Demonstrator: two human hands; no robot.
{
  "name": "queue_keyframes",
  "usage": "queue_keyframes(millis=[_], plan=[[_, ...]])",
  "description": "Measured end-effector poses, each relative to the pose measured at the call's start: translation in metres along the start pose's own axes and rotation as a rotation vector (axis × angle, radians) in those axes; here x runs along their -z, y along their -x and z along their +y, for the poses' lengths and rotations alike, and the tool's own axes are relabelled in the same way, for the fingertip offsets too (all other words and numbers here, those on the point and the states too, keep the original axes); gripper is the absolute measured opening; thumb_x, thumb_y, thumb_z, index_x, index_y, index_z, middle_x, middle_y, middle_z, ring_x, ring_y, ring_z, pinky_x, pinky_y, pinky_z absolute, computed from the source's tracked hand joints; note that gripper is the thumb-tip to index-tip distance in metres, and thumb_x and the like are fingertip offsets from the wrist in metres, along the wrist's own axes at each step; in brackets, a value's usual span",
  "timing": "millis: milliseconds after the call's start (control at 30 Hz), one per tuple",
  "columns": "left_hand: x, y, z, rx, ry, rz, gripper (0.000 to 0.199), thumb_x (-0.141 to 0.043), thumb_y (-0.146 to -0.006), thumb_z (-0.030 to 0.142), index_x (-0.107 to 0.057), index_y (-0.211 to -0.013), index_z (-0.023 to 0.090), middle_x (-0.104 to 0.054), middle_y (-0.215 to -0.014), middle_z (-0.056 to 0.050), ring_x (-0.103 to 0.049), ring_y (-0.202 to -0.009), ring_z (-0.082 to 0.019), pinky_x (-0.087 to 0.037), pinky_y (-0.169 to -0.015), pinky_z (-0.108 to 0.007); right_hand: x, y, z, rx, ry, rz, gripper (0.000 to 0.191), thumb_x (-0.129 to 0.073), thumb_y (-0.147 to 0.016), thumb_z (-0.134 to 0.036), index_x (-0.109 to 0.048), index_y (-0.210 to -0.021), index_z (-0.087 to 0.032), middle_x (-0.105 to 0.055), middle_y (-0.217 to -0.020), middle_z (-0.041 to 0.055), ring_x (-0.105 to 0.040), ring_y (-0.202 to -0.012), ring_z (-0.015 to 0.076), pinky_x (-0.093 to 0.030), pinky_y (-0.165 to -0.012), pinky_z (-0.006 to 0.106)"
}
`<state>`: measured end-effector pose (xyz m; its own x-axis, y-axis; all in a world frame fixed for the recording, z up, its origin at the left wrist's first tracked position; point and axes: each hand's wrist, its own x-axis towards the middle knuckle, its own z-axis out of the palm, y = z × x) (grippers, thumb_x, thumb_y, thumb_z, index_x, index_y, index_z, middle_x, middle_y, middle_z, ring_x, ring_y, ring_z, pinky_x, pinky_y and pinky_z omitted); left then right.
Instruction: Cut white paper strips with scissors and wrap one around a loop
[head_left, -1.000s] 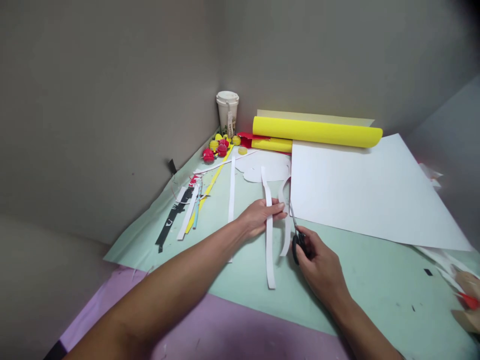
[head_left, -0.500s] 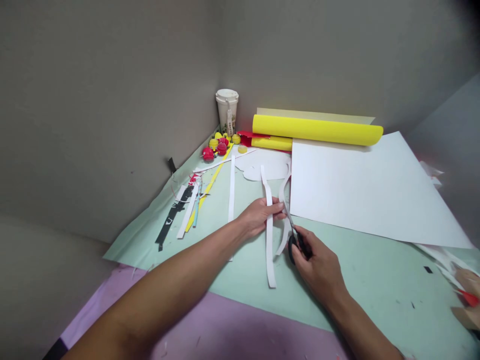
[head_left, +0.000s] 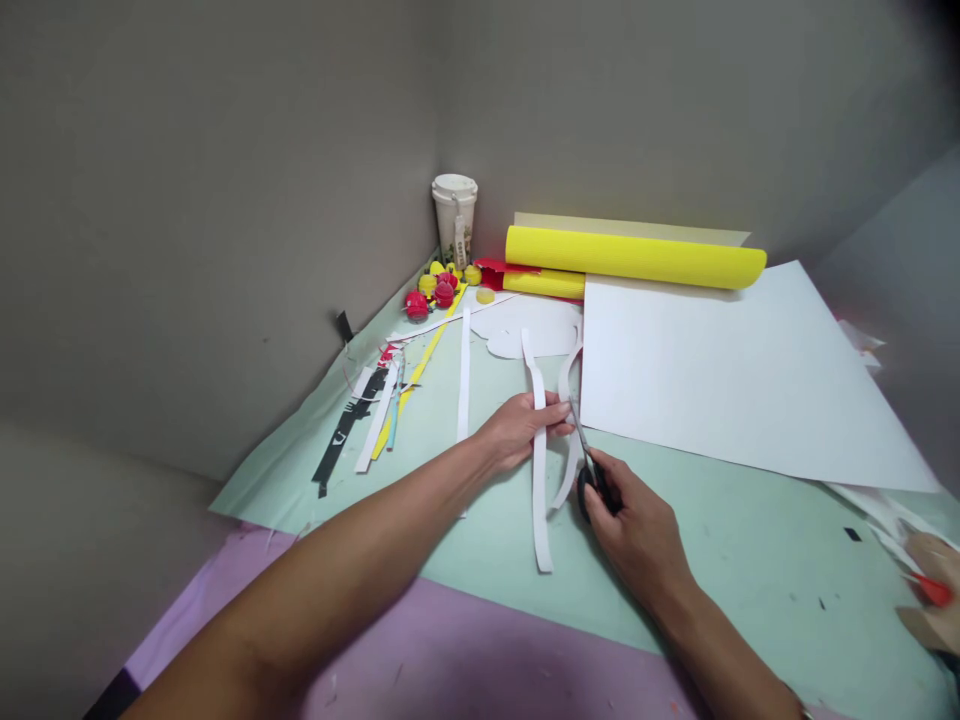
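Observation:
My left hand [head_left: 525,428] is closed, pinching a long white paper strip [head_left: 541,500] that hangs down past the palm. Its thumb and fingertips reach to a second, curved white strip [head_left: 568,375] just right of it. In my right hand [head_left: 637,525] is a pair of black-handled scissors [head_left: 598,490], fingers wrapped round the grips. The blades point up and left, across the curved strip beside my left fingertips. Whether they cut into it I cannot tell. A straight white strip [head_left: 464,370] lies left of my left hand, partly under the forearm.
A large white sheet [head_left: 735,380] and a yellow paper roll [head_left: 637,257] lie behind and right. Farther left are a lidded cup [head_left: 454,215], red and yellow balls [head_left: 417,305], and black scraps [head_left: 341,440]. Another person's hand [head_left: 930,600] with something red is at the right edge.
The scissors' handles have come closer together and the blades look more closed. My left hand has hardly moved. The other person's hand at the right edge has shifted slightly.

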<state>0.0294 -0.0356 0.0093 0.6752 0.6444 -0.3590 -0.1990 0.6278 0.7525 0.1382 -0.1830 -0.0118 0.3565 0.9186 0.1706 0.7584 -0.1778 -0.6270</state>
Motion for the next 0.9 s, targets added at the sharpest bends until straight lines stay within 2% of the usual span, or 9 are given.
queue_keyframes(millis=[133,267,400,633,767,900], plan=[[0.001,0.000,-0.001,-0.010,-0.006,-0.014,0.008,-0.066,-0.080,0.011,-0.059,-0.077,0.010,-0.061,-0.072,-0.002,-0.060,-0.063,-0.006,-0.050,-0.074,-0.020,0.000,0.000,0.001,-0.029,-0.012,-0.003,0.041,-0.049,-0.084,-0.031,-0.059,-0.123,-0.022,-0.069,-0.086,0.0023,-0.062,-0.071,0.0172,-0.051,-0.069,0.028],[0.006,-0.001,-0.004,-0.045,-0.023,-0.028,0.013,-0.070,-0.077,0.013,-0.057,-0.077,0.012,-0.060,-0.072,-0.001,-0.061,-0.065,-0.007,-0.048,-0.070,-0.019,0.000,-0.003,0.003,-0.180,-0.116,0.041,0.042,-0.053,-0.084,-0.039,-0.060,-0.121,-0.022,-0.064,-0.073,-0.0004,-0.057,-0.061,0.0150,-0.048,-0.061,0.026],[0.008,-0.001,-0.006,-0.092,-0.077,-0.047,0.022,-0.076,-0.067,0.013,-0.057,-0.079,0.013,-0.061,-0.070,-0.001,-0.061,-0.064,-0.008,-0.048,-0.070,-0.022,0.002,-0.006,0.002,-0.268,-0.257,0.059,0.046,-0.057,-0.082,-0.048,-0.059,-0.121,-0.022,-0.062,-0.072,-0.0012,-0.056,-0.060,0.0140,-0.046,-0.059,0.025],[0.009,-0.003,-0.006,-0.163,-0.155,-0.030,0.018,-0.072,-0.069,0.010,-0.057,-0.079,0.012,-0.058,-0.068,0.000,-0.058,-0.061,-0.009,-0.047,-0.064,-0.022,0.002,-0.004,0.008,-0.250,-0.342,0.020,0.049,-0.054,-0.086,-0.042,-0.053,-0.131,-0.022,-0.064,-0.088,0.0026,-0.060,-0.073,0.0155,-0.049,-0.067,0.026],[0.016,-0.010,-0.007,-0.231,-0.248,0.001,0.016,-0.071,-0.070,0.013,-0.057,-0.079,0.012,-0.058,-0.069,-0.001,-0.057,-0.061,-0.008,-0.046,-0.063,-0.022,0.001,-0.004,0.016,-0.209,-0.419,-0.032,0.049,-0.051,-0.088,-0.040,-0.048,-0.134,-0.024,-0.059,-0.078,-0.0009,-0.058,-0.069,0.0146,-0.047,-0.065,0.026],[0.018,-0.012,-0.007,-0.249,-0.229,0.004,0.015,-0.069,-0.070,0.014,-0.057,-0.079,0.013,-0.057,-0.070,-0.001,-0.055,-0.059,-0.008,-0.045,-0.061,-0.022,0.002,-0.004,0.016,-0.188,-0.498,-0.128,0.047,-0.051,-0.089,-0.042,-0.050,-0.132,-0.024,-0.055,-0.072,-0.0021,-0.059,-0.072,0.0153,-0.046,-0.064,0.025]])
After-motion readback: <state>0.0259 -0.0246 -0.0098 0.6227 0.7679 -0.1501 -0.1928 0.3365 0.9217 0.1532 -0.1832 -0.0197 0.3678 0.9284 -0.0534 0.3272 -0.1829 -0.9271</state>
